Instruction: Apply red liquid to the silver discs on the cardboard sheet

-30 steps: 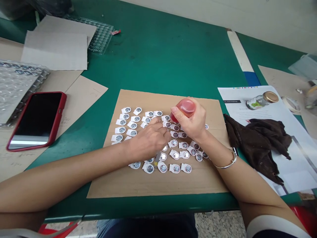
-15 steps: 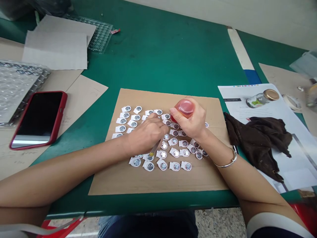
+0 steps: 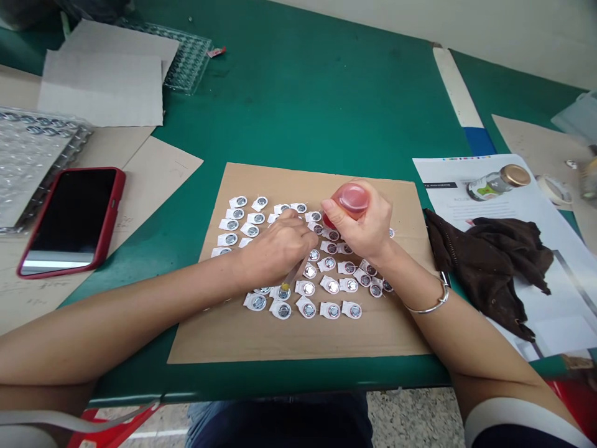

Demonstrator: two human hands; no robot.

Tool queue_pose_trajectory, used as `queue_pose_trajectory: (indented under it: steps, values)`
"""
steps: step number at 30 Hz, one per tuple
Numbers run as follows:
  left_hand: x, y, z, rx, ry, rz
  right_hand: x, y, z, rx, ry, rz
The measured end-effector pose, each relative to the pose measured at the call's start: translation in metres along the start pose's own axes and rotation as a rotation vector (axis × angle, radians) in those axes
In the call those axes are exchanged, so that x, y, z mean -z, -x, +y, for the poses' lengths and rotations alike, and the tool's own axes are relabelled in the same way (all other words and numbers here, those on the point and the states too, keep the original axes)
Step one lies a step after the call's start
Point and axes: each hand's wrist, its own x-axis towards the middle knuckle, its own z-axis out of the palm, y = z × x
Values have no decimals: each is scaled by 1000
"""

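My right hand (image 3: 373, 227) is wrapped round a reddish, translucent bottle (image 3: 353, 198), its rounded end facing up and its lower part hidden by the fingers. Just left of it, my left hand (image 3: 282, 249) is closed, fingers pinched, with a thin pale stick with a yellow end (image 3: 291, 277) poking out below. What lies at the fingertips is hidden. Under both hands, small white tabs with round silver discs (image 3: 306, 308) lie in rough rows on a brown cardboard sheet (image 3: 224, 342). A few at the right overlap.
A red-cased phone (image 3: 69, 218) lies at left, near bubbled clear plastic trays (image 3: 41, 162) and grey card sheets (image 3: 102, 87). At right, a dark brown cloth (image 3: 489, 267) and a gold-lidded glass jar (image 3: 497, 182) rest on printed paper (image 3: 564, 323). The table (image 3: 326, 106) is green.
Both hands keep nearly the same place and grip. The whole view has shifted slightly; no piece has visibly moved on the cardboard.
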Motion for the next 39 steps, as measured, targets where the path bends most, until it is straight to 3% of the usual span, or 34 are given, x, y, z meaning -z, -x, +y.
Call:
queue_pose_trajectory:
  steps: [6, 17, 39]
  values:
    - [-5, 1, -5, -4, 16, 6, 0, 0, 2, 13, -4, -7]
    - [-3, -1, -13, 93, 248, 60, 0, 1, 0, 24, -14, -19]
    - [3, -4, -19, 153, 348, 70, 0, 3, -2, -15, -17, -22]
